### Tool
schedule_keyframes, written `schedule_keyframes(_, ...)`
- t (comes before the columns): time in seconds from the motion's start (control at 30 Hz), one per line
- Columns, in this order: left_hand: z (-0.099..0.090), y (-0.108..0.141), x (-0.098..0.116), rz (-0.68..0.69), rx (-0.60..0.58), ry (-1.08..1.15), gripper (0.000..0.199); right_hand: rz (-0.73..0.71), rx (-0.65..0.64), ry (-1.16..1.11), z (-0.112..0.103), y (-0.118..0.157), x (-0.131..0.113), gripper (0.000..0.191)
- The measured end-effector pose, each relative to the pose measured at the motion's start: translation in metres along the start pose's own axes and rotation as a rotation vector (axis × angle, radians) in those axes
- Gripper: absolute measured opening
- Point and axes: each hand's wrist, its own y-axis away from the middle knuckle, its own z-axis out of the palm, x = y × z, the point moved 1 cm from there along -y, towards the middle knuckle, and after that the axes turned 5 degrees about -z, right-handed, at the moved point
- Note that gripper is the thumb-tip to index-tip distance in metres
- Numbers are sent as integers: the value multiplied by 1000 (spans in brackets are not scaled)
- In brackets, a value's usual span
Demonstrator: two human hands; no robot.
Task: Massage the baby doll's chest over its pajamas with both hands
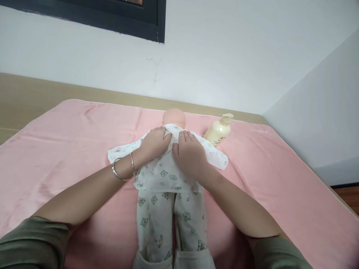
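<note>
Lying lengthwise away from the body, the bald, peach-coloured plastic doll (174,116) has its head towards the far edge of the pink cloth sheet (92,134) and its legs running straight back to the near edge of the view. Its long axis passes between the two forearms, so neither side has a clear advantage: the left hand (153,144) and the right hand (191,151) both rest at the neckline of the white cotton shirt with small green animal prints (161,173), just short of the head. The left hand comes in slantwise from the near left, fingers together and thumb at the collar opening; the right hand mirrors it, knuckles bent, thumb beside the same opening. Each grip looks narrow, but whether either one pinches cloth or merely presses on it, I cannot tell, since the hands cover the contact. The left sleeve (123,150) and the right sleeve (217,157) spread crosswise to the doll's axis, and the matching white printed trousers (159,231) lie below the shirt hem, their legs side by side. Just beyond the right sleeve, nearer the right hand, is a pale yellow plastic pump bottle (218,131), its pump pointing towards the sheet's far right corner.
</note>
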Motion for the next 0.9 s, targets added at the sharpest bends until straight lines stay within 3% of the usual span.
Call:
schedule_keyframes(0.1,-1,-6,-5,-84,-65,52,29,-47,37,4,4,1,-1,55)
schedule_keyframes(0.3,6,23,17,177,139,-176,36,-25,-51,-180,12,-26,35,59)
schedule_keyframes(0.43,6,27,20,252,160,-106,35,-17,-50,-156,10,-22,28,60)
schedule_keyframes(0.53,6,13,7,178,83,45,31,-40,-6,-92,7,-6,7,61)
schedule_keyframes(0.63,12,1,-5,35,112,251,35,-60,8,-72,5,2,-4,65)
schedule_keyframes(0.77,24,2,-10,-35,215,353,40,-55,-17,-142,10,-11,12,60)
schedule_keyframes(0.9,28,6,-9,-23,219,361,41,20,-58,-229,13,-25,31,61)
